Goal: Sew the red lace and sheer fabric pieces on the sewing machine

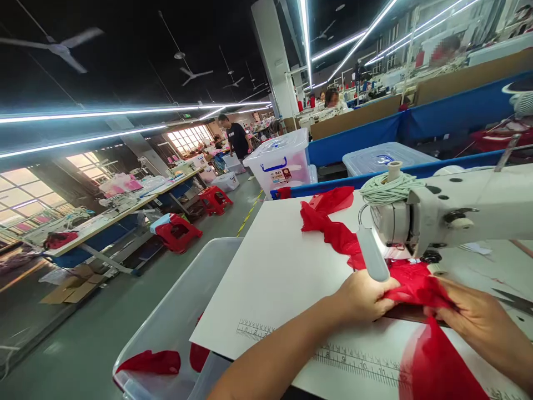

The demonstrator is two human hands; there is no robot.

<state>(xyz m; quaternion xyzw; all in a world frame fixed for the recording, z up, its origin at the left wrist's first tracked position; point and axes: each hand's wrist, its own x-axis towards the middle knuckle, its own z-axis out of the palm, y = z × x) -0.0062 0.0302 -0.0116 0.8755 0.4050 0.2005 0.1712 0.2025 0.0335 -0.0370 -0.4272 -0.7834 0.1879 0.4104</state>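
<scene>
Gripping red fabric (416, 280) in closed left hand (364, 297) and right hand (470, 311), just before the sewing machine (478, 205) — trailing past toward the bench's (266, 266) far edge, draping toward the near edge. Seemingly partway through; impossible to tell stitched from unstitched.

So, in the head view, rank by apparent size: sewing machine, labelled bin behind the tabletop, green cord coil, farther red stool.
Sewing machine
Labelled bin
Green cord coil
Farther red stool
The first and third gain from being nearer the camera.
</scene>
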